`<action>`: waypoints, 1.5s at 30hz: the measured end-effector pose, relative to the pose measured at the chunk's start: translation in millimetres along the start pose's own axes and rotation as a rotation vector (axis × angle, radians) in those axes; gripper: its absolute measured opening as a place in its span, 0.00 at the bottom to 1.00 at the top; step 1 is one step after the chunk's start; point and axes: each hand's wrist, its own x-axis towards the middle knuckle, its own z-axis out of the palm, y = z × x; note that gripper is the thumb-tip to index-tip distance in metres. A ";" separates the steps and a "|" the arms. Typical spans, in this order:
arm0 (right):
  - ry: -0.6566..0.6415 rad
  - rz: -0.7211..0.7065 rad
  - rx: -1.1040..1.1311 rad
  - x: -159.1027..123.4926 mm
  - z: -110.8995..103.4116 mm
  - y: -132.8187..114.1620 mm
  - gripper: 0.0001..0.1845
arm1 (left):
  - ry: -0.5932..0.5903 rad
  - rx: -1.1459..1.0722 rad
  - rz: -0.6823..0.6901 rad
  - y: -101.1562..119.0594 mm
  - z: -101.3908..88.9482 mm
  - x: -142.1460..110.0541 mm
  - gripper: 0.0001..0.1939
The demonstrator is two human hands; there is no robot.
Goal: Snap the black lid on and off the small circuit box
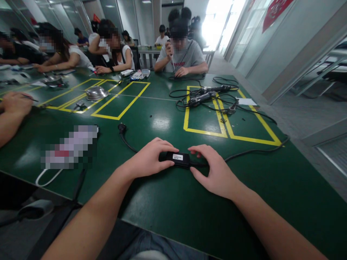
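Note:
A black power adapter point(182, 159) with a white label lies on the green table in front of me. My left hand point(150, 159) grips its left end, thumb on the near side and fingers on the far side. Around the cable at the adapter's right end, my right hand point(217, 171) is open, thumb and fingers apart. From the left side a black cord leads to a plug point(121, 128). On the right, a black cable point(252, 152) runs off along the table.
Two black handheld tools point(202, 98) with tangled cables lie beyond, across yellow tape outlines. A metal bowl point(97, 93) stands farther left. A pixelated phone-like object point(72, 148) lies near the left edge. A co-worker's hand point(17, 104) rests at far left; other people sit opposite.

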 end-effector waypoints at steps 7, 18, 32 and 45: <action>-0.053 0.013 -0.044 2.6 3.1 2.1 0.14 | -0.041 -0.006 0.007 -1.0 5.6 0.7 0.19; -0.055 0.014 -0.095 4.5 0.2 1.4 0.12 | -0.062 0.040 -0.008 1.1 8.1 2.3 0.19; -0.057 0.078 -0.032 2.6 2.5 5.2 0.09 | 0.177 0.103 -0.244 -15.9 14.1 9.2 0.08; -0.096 0.037 -0.021 5.2 -3.0 2.9 0.03 | -0.040 0.206 -0.103 2.6 -0.4 -4.6 0.06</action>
